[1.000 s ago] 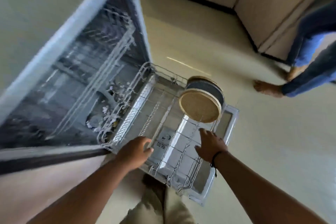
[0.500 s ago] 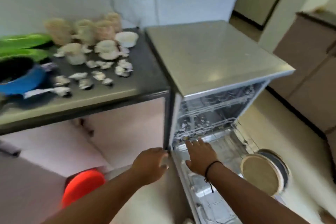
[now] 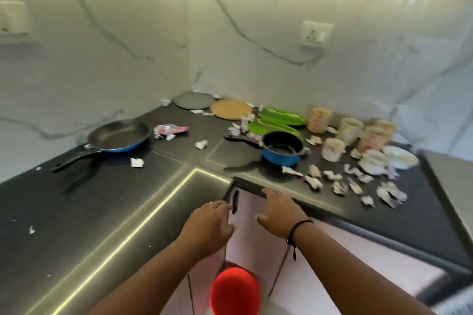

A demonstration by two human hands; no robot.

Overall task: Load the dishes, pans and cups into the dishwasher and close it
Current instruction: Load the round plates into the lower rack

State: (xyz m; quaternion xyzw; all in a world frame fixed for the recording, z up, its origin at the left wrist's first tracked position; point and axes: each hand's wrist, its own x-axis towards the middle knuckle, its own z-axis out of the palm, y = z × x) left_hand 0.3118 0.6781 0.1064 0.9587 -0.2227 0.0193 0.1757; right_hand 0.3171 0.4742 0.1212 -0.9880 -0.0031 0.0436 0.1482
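On the dark corner counter (image 3: 107,207) lie a blue frying pan (image 3: 116,137) at the left and a blue saucepan (image 3: 281,150) in the middle. A grey plate (image 3: 193,100) and a tan plate (image 3: 230,109) sit in the back corner, with green dishes (image 3: 279,119) beside them. Several cups (image 3: 352,130) and white bowls (image 3: 399,157) stand at the right. My left hand (image 3: 208,226) and right hand (image 3: 280,212) hover empty, fingers relaxed, in front of the counter edge. The dishwasher's top (image 3: 453,174) shows only at the far right edge.
Torn paper scraps (image 3: 340,181) litter the counter's right part, and a crumpled wrapper (image 3: 170,129) lies near the frying pan. A red bin (image 3: 234,290) stands on the floor below my hands. A wall socket (image 3: 314,34) sits above the cups.
My view has swung up and left from the open dishwasher to the counter. Both hands have left the dishwasher rack and now hover before the counter edge.
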